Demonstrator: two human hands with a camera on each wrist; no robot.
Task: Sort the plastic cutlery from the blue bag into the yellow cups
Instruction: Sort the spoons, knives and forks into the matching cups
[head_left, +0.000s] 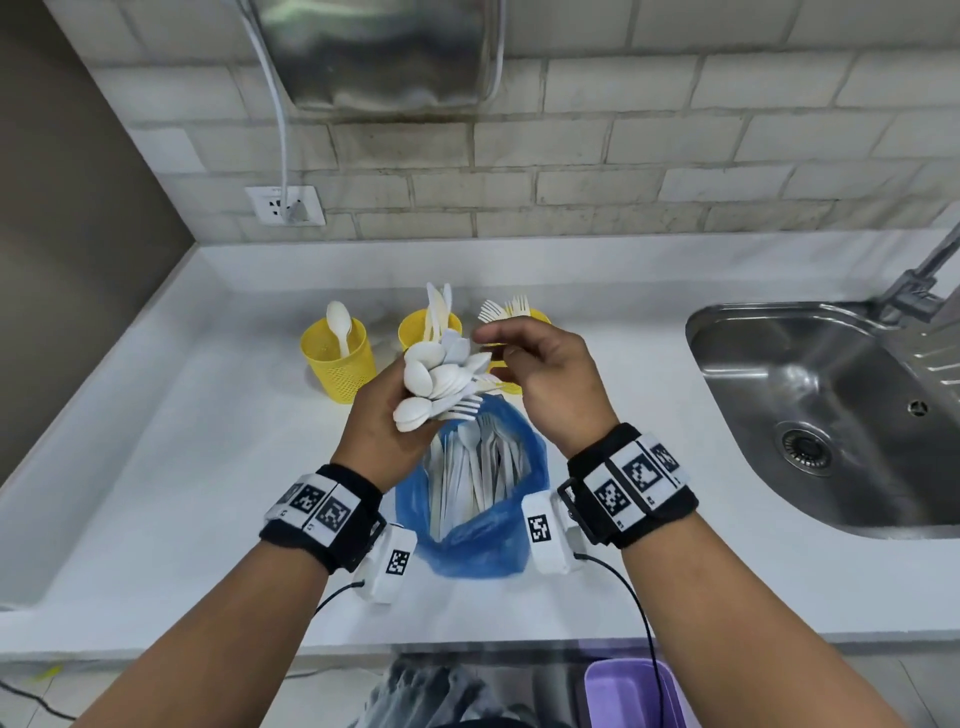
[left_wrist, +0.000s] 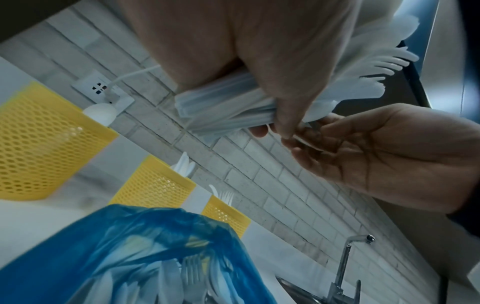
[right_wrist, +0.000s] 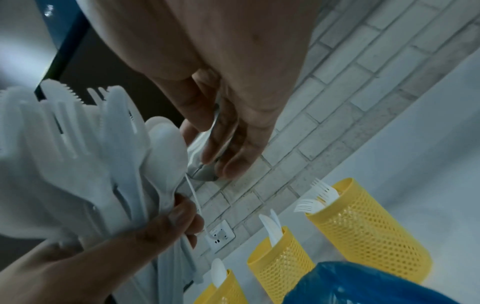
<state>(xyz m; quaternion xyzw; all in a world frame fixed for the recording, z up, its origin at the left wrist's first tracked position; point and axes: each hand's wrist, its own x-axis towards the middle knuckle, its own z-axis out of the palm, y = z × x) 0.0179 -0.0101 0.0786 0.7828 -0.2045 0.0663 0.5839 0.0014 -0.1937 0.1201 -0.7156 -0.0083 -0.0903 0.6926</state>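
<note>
My left hand (head_left: 395, 415) grips a thick bundle of white plastic cutlery (head_left: 441, 379) by the handles, heads up, above the blue bag (head_left: 467, 540). Spoons, forks and knives are mixed in the bundle (right_wrist: 85, 156). My right hand (head_left: 488, 343) is at the bundle's right side, fingertips (left_wrist: 324, 123) beside my left thumb. A thin white strip lies across them; whether they pinch it is unclear. More cutlery stands in the bag. Three yellow mesh cups stand behind: the left cup (head_left: 337, 364) holds a spoon, the middle cup (head_left: 415, 327) knives, the right cup (right_wrist: 363, 230) forks.
The white counter (head_left: 182, 467) runs from a corner on the left to a steel sink (head_left: 810, 405) with a tap (head_left: 924, 275) on the right. A wall socket (head_left: 285, 205) with a cable sits behind the cups. A purple container (head_left: 628, 691) stands below the counter's front edge.
</note>
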